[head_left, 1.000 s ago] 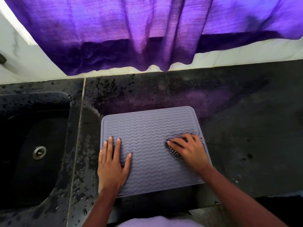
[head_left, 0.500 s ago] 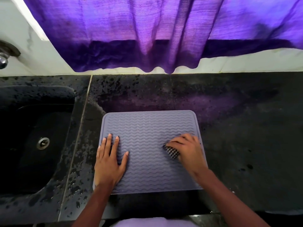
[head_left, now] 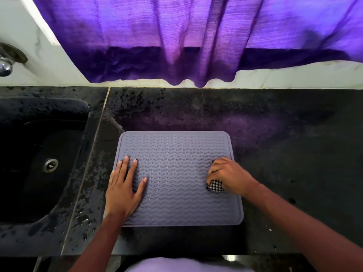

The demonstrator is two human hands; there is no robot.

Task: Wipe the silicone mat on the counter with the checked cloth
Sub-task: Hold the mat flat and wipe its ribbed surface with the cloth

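A grey silicone mat [head_left: 176,173] with wavy ridges lies flat on the black counter [head_left: 284,154]. My left hand [head_left: 123,185] rests flat on the mat's left side, fingers straight and spread. My right hand [head_left: 229,175] sits at the mat's right edge with its fingers curled round a bunched black-and-white checked cloth [head_left: 215,185]. The cloth presses on the mat and only a small part shows below my thumb.
A black sink [head_left: 39,163] with a metal drain [head_left: 50,165] lies left of the mat. A tap [head_left: 5,65] shows at the far left. A purple curtain [head_left: 186,36] hangs over the white back wall. Water drops speckle the counter near the sink.
My right hand has slid the checked cloth toward the mat's right edge and a little nearer me. My left hand has stayed flat on the mat's left side.
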